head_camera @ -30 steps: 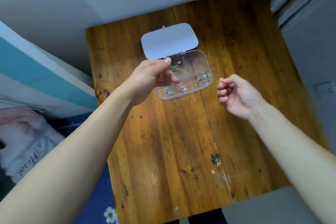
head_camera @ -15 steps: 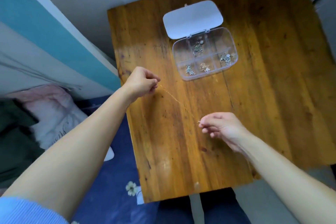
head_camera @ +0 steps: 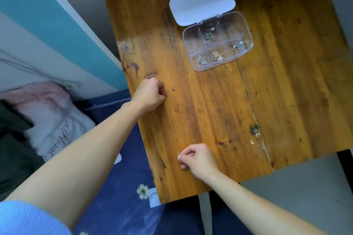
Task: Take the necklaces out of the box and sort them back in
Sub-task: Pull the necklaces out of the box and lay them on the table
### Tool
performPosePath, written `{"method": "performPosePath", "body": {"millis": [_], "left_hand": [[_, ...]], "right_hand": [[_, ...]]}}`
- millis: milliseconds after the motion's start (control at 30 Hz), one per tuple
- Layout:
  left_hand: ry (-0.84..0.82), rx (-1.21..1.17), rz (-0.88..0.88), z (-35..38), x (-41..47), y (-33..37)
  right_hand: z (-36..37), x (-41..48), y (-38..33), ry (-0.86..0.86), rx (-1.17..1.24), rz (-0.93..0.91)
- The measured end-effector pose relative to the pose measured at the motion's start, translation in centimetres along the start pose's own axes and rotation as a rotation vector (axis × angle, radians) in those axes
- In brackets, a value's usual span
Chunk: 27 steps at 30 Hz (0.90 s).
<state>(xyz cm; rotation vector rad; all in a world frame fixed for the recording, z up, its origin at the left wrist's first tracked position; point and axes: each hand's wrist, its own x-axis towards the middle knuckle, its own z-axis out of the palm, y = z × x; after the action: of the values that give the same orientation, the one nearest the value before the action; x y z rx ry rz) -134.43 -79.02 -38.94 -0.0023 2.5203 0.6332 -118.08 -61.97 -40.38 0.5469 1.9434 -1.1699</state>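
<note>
Both hands, left (head_camera: 150,94) and right (head_camera: 196,156), pinch shut on the ends of a thin gold chain (head_camera: 171,126) stretched over the bench (head_camera: 210,110); overpulling could snap it.

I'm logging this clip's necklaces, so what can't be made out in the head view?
- Gold chain: too thin, clasp unreadable.
- Its ends: hidden inside left hand and right hand.
- Box contents: tangled, too small to count.
- Table: far edge cropped.
</note>
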Motion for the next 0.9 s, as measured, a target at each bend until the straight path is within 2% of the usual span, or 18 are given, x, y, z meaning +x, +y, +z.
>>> {"method": "performPosePath", "body": {"millis": [200,367,600,700,900], "left_hand": [[0.014,0.018,0.085,-0.4,0.0,-0.9],[0.050,-0.036,0.065,-1.4,1.2,-1.6],[0.209,-0.289,-0.013,-2.2,3.3,0.9],[0.207,-0.412,-0.072,-2.3,4.8,2.6],[0.220,-0.644,-0.163,-2.5,8.3,5.3]], "right_hand": [[-0.6,0.2,-0.1,-0.007,-0.224,-0.061],[-3.1,0.7,-0.9,-0.012,-0.242,-0.085],[-12.8,5.6,-8.2,0.333,-0.176,-0.299],[-16.5,8.0,-12.2,0.398,-0.174,-0.389],[-19.1,12.4,-17.3,0.327,-0.561,-0.494]]}}
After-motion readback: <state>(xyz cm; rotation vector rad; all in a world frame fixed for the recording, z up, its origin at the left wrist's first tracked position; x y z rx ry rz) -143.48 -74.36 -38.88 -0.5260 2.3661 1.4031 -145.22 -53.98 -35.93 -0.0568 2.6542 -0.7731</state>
